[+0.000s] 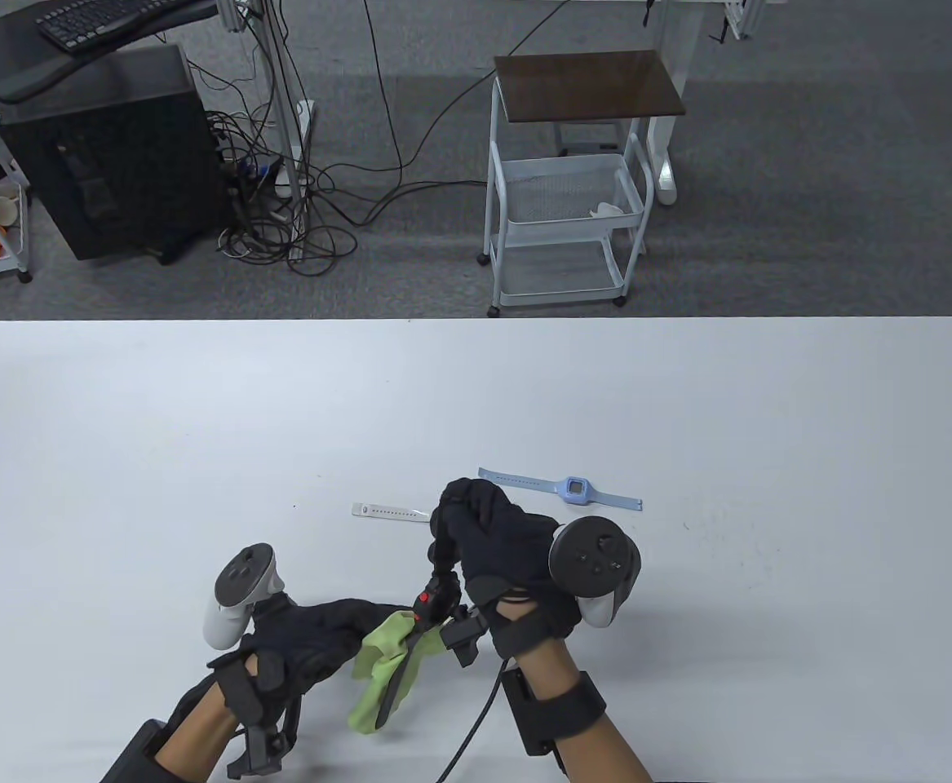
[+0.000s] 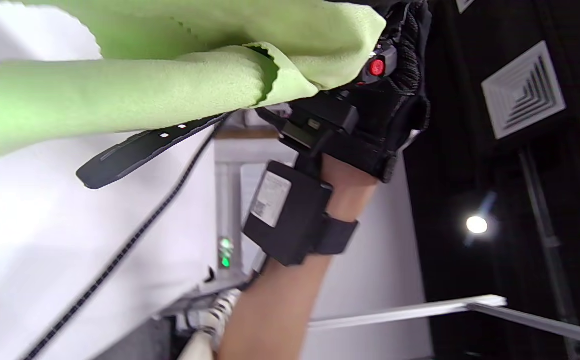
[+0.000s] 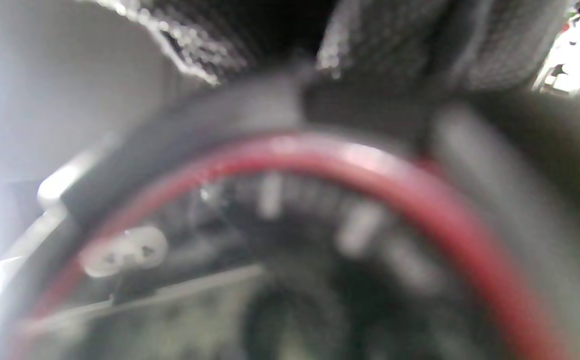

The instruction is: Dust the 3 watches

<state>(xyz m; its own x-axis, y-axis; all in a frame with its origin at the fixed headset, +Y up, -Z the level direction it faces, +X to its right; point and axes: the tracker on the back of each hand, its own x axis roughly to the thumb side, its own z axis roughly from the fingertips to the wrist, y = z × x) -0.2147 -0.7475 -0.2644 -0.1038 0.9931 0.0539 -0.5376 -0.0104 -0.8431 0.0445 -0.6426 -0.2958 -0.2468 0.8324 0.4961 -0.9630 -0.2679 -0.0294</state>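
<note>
The right hand (image 1: 500, 555) grips a black watch (image 1: 435, 599) above the near desk (image 1: 117, 424) so the left hand (image 1: 312, 644), clutching a green cloth (image 1: 382, 661), can wipe it, while blue (image 1: 575, 489) and white (image 1: 390, 511) watches lie just beyond.

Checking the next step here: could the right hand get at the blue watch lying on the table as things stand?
Probably not right away: the right hand grips the black watch. The blue watch lies flat just beyond it, with nothing on or over it, so once that hand is free the way looks open.
</note>
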